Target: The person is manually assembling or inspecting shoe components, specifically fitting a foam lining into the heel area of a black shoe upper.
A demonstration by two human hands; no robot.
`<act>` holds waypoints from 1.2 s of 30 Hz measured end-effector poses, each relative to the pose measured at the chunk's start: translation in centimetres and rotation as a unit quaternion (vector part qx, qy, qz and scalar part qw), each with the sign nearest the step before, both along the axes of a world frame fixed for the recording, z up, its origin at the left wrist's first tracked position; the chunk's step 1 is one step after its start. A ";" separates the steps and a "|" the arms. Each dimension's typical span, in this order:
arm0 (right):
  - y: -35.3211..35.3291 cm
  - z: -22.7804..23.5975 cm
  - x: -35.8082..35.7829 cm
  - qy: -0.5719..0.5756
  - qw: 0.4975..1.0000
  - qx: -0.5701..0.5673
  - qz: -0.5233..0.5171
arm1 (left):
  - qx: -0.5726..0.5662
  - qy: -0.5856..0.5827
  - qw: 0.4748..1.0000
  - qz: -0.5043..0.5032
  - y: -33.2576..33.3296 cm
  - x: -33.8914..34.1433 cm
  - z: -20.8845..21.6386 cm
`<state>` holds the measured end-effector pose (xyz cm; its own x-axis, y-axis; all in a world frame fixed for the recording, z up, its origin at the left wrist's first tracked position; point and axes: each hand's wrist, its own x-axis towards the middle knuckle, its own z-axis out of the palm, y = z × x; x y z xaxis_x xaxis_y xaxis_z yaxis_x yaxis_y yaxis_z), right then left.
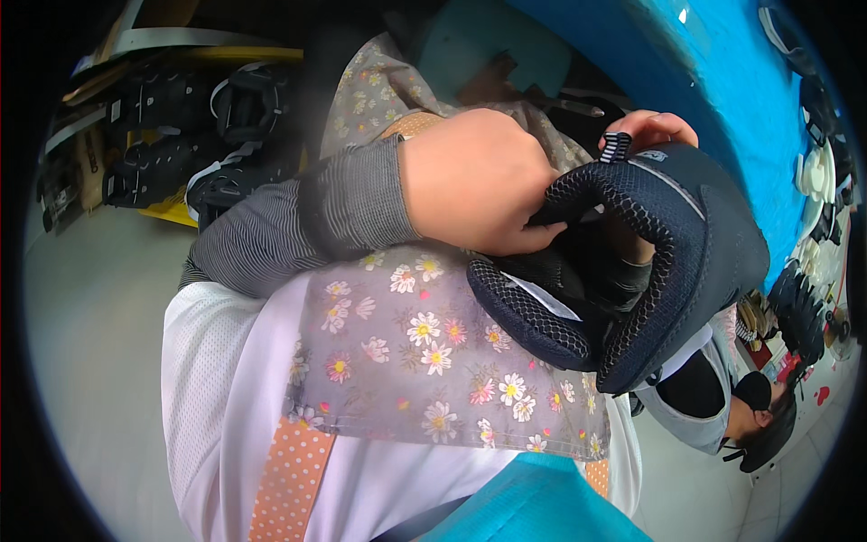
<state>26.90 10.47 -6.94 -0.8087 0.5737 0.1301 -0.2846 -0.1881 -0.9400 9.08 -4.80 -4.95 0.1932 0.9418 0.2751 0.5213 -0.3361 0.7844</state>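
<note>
A black shoe (722,244) with a padded, honeycomb-mesh collar is held up in front of my chest, its opening turned toward me. A white label (542,296) shows on the padded tongue (524,316), and a black-and-white striped pull tab (616,146) stands at the collar's edge. My left hand (483,181), in a striped sleeve, is closed on the collar with its thumb bent at the opening; its other fingertips are hidden. Behind the pull tab, the curled fingers of my right hand (655,129) grip the shoe; the rest of that hand is hidden. Some skin shows inside the opening.
Several black shoes (167,172) sit on a yellow-edged rack (172,210) at left. A blue-covered table (750,81) runs along the upper right, with shoes and white pieces (817,176) at its far edge. Another person (700,397) is at lower right. A flowered apron (433,361) covers my front.
</note>
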 end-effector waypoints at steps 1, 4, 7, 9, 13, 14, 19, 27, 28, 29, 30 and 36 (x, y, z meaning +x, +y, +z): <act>0.6 -0.1 0.2 0.019 0.998 -0.018 0.056 | 0.001 0.000 1.000 0.000 0.0 0.0 0.1; 1.9 -0.8 -1.0 0.072 0.975 -0.123 0.169 | 0.009 0.020 1.000 -0.018 0.2 0.0 0.4; 1.7 -0.4 -1.4 0.076 0.963 -0.164 0.198 | 0.015 0.052 0.998 -0.022 0.3 0.2 0.0; 2.0 -0.6 -1.4 0.073 0.956 -0.185 0.215 | -0.016 0.058 0.998 -0.009 0.2 0.1 -0.1; 3.7 -3.3 0.0 0.048 0.978 -0.107 0.174 | -0.126 0.026 0.990 0.054 0.2 -0.2 1.8; 4.1 -3.9 -0.2 0.045 0.980 -0.062 0.181 | -0.087 -0.073 0.984 0.141 0.2 -0.3 2.0; 3.7 -3.3 -1.2 0.065 0.976 -0.093 0.187 | 0.181 -0.071 0.966 0.170 2.4 -1.8 2.3; 0.5 -1.3 -0.5 0.026 0.998 -0.050 0.042 | 0.093 -0.228 0.945 0.215 1.6 -0.5 3.2; 0.6 -1.2 -0.4 0.030 0.997 -0.053 0.040 | 0.066 -0.253 0.943 0.207 1.5 -0.6 3.3; 0.9 -1.3 -0.3 0.030 0.997 -0.052 0.039 | 0.066 -0.254 0.942 0.207 1.6 -0.7 3.3; 1.4 -1.4 -0.4 0.044 0.996 -0.054 0.050 | 0.048 -0.264 0.940 0.210 1.8 -0.5 3.1; 1.4 -0.3 0.0 0.048 0.998 -0.034 0.014 | 0.039 -0.274 0.941 0.193 1.9 -0.4 3.7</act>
<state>26.94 11.90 -7.22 -0.8102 0.5609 0.1699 -0.3671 -0.2598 -0.8932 8.73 -2.91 -1.23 -0.3510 0.8855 0.3046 0.1400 -0.2720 0.9521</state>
